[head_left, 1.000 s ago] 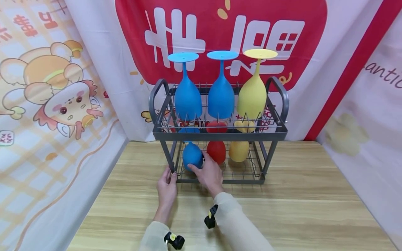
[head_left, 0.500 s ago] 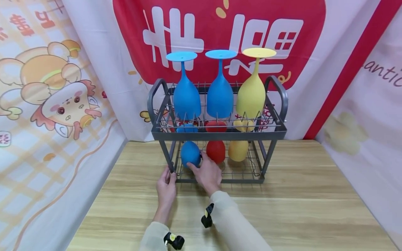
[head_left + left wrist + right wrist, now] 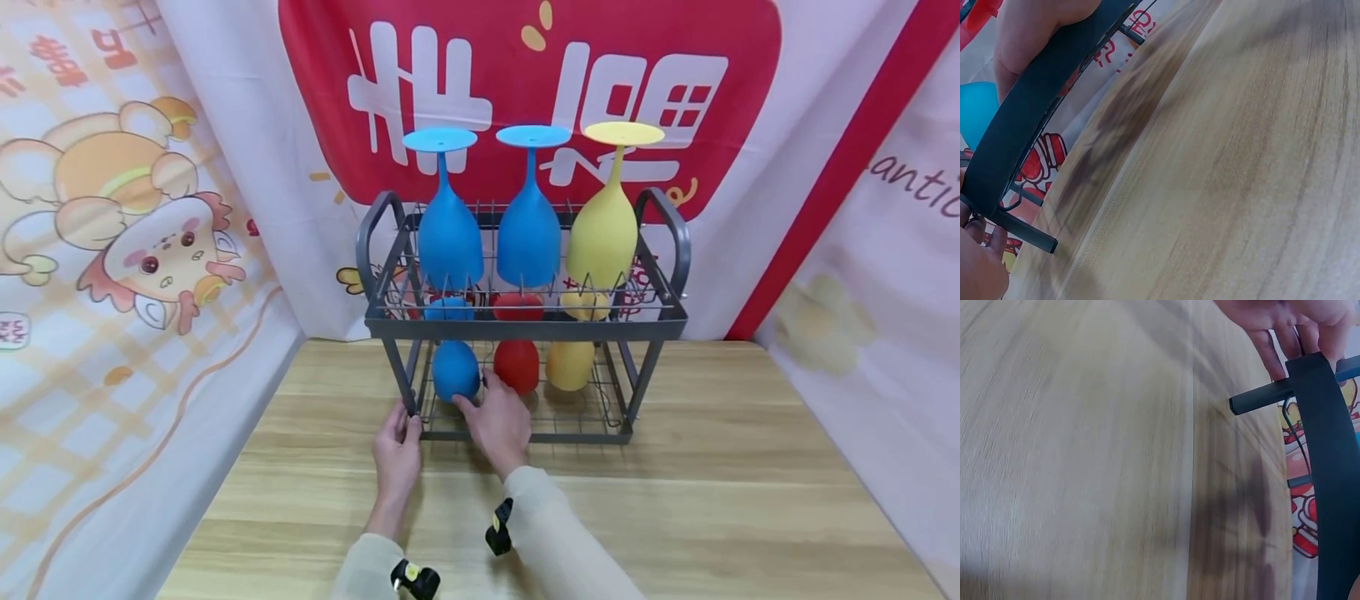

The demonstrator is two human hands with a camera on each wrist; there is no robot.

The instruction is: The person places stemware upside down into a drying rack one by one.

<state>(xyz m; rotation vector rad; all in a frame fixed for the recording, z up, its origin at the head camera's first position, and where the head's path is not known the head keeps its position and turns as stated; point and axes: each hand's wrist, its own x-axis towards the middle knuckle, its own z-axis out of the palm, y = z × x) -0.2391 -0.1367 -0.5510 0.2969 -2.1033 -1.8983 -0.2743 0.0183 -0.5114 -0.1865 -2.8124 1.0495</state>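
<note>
A two-tier dark metal rack [image 3: 525, 331] stands on the wooden table. At its lower left front corner my left hand [image 3: 397, 460] grips the frame, thumb in front; the left wrist view shows these fingers [image 3: 996, 240] by the rack's foot. On the lower tier a blue goblet [image 3: 455, 367] stands upside down, partly hidden behind the upper tier. My right hand [image 3: 501, 423] reaches over the front bar, thumb at the goblet's lower edge and fingers slightly apart from its right side. To their right stand a red goblet [image 3: 517, 367] and a yellow goblet [image 3: 570, 367].
Two more blue goblets [image 3: 450, 242] [image 3: 529, 237] and another yellow goblet [image 3: 602, 237] stand upside down on the upper tier. Curved side handles [image 3: 671, 237] rise from the rack. Printed cloth [image 3: 315, 208] hangs behind and beside the wooden table [image 3: 735, 467].
The blue goblet on the lower tier has gone from tilted to upright, moving slightly left. My right fingers have loosened from its side. My left hand stays on the rack's corner.
</note>
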